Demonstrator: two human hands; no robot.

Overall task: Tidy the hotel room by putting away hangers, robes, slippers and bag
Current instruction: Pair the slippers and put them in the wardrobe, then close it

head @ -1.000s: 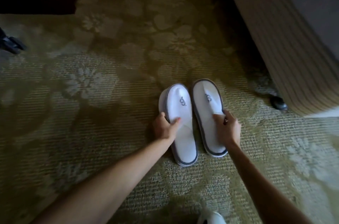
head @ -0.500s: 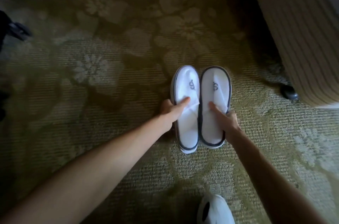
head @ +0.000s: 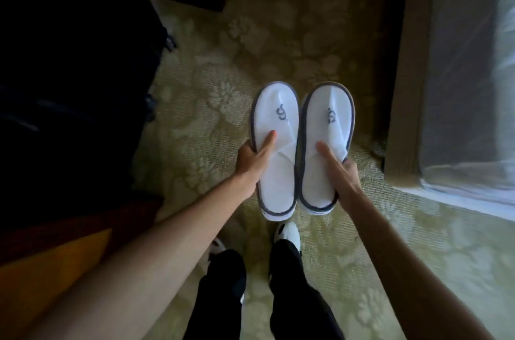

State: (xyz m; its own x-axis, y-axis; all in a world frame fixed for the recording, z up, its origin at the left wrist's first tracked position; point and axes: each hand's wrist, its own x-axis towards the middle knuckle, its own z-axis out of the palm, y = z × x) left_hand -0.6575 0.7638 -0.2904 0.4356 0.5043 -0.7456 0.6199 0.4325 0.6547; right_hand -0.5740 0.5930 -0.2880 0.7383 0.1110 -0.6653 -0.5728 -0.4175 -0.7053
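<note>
Two white cloth slippers (head: 302, 150) are gripped, one by each hand (head: 252, 162) (head: 338, 172), above the carpet; stowing them remains undone.

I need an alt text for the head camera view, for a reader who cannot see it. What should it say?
Two hands hold a pair of white slippers side by side above a patterned carpet: the left hand grips the left slipper, the right hand the right slipper. Below are the person's dark trousers and white shoes.
</note>
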